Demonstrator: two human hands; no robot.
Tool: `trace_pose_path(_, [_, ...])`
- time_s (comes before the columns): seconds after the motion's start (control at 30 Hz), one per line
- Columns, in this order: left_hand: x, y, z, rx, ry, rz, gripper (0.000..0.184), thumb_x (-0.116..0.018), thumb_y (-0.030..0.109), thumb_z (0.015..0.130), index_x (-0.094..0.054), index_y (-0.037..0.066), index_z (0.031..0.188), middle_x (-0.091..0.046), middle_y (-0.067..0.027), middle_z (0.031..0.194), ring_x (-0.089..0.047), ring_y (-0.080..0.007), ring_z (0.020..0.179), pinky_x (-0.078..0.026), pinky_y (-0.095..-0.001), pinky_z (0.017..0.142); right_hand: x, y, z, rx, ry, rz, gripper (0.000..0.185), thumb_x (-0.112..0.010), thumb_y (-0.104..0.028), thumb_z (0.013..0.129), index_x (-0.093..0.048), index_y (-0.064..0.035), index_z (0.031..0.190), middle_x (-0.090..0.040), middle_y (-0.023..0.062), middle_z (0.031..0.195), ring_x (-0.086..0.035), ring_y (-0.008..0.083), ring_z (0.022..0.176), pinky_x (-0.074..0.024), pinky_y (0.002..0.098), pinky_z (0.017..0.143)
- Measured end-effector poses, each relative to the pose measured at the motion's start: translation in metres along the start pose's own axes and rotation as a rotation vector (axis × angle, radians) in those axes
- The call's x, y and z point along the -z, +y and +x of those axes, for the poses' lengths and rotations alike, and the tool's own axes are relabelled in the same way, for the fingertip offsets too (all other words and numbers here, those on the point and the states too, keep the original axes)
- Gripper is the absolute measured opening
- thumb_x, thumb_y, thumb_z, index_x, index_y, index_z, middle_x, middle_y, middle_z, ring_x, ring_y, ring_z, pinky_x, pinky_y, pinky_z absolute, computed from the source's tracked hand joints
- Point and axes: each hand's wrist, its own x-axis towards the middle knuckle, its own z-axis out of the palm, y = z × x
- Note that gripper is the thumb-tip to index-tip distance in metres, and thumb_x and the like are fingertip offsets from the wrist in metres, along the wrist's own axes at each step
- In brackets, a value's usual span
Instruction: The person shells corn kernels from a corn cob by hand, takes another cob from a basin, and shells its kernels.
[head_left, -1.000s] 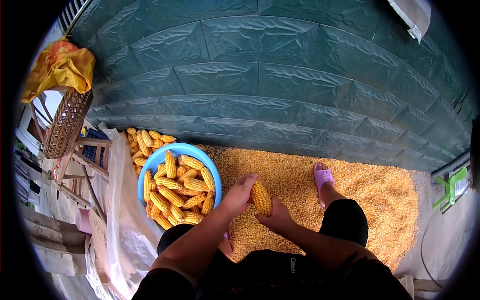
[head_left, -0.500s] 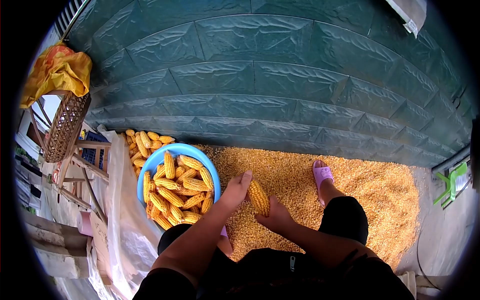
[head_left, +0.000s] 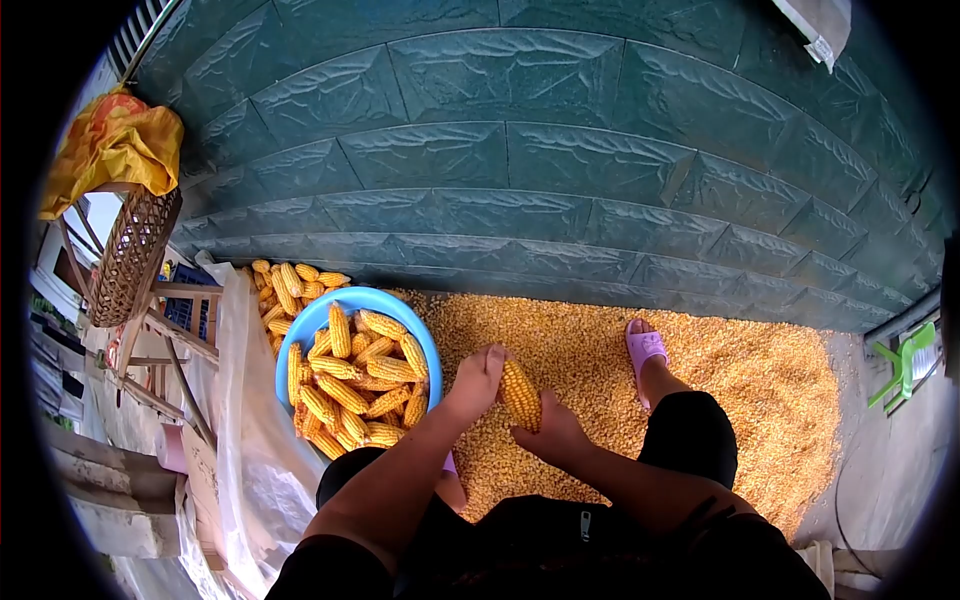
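Note:
An ear of corn (head_left: 520, 396) is held between my two hands, tilted, above the spread of loose kernels. My left hand (head_left: 478, 380) is closed at its upper end, and my right hand (head_left: 556, 432) grips its lower end with the thumb along the side. The yellow kernels still cover the face of the ear that shows. To the left of my hands stands a blue basin (head_left: 432, 350) heaped with ears of corn (head_left: 345, 385). Loose corn kernels (head_left: 590, 350) lie thick on the ground under and around my hands.
More ears of corn (head_left: 285, 285) are piled behind the basin by the green wall (head_left: 450, 150). Clear plastic sheeting (head_left: 245, 400) and a wooden frame (head_left: 180, 330) with a wicker basket (head_left: 130, 255) are at left. A green chair (head_left: 903, 368) stands far right. My feet wear pink sandals (head_left: 645, 350).
Hardly anything differs. Both hands keep their hold on the ear of corn and have shifted only very slightly.

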Motion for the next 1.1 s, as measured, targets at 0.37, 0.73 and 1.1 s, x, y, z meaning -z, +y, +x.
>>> trace_pose_path(0.37, [-0.004,0.004,-0.001,0.17,0.001,-0.026,0.043,-0.043,0.041,0.09,-0.055,0.002,0.101,-0.057,-0.0092,0.074,-0.059,-0.0156,0.066,-0.049,-0.0293,0.048,0.002,0.005,0.004,0.032,-0.01,-0.097,0.049,-0.062,-0.03,0.072,-0.036,0.0023,0.099,-0.057,0.0248,0.076,-0.058,0.0399,0.07,-0.0475,0.0458,0.062])
trace_pose_path(0.73, [0.007,-0.007,0.001,-0.073,-0.074,0.144,0.034,-0.037,0.03,0.091,-0.056,0.002,0.098,-0.056,-0.0114,0.066,-0.054,-0.0177,0.046,-0.044,-0.0321,0.045,0.002,0.005,0.003,0.051,-0.035,-0.128,0.051,-0.061,-0.031,0.072,-0.036,0.0019,0.101,-0.057,0.0255,0.077,-0.058,0.0403,0.072,-0.0475,0.0459,0.065])
trace_pose_path(1.1, [0.019,0.016,0.003,0.35,-0.272,-0.6,0.026,-0.044,0.026,0.091,-0.055,0.009,0.107,-0.052,-0.0024,0.063,-0.048,-0.0104,0.047,-0.039,-0.0247,0.043,0.007,0.004,0.009,-0.003,-0.001,0.063,0.054,-0.066,-0.031,0.067,-0.037,0.0022,0.098,-0.056,0.0172,0.074,-0.059,0.0289,0.067,-0.0475,0.0393,0.06])
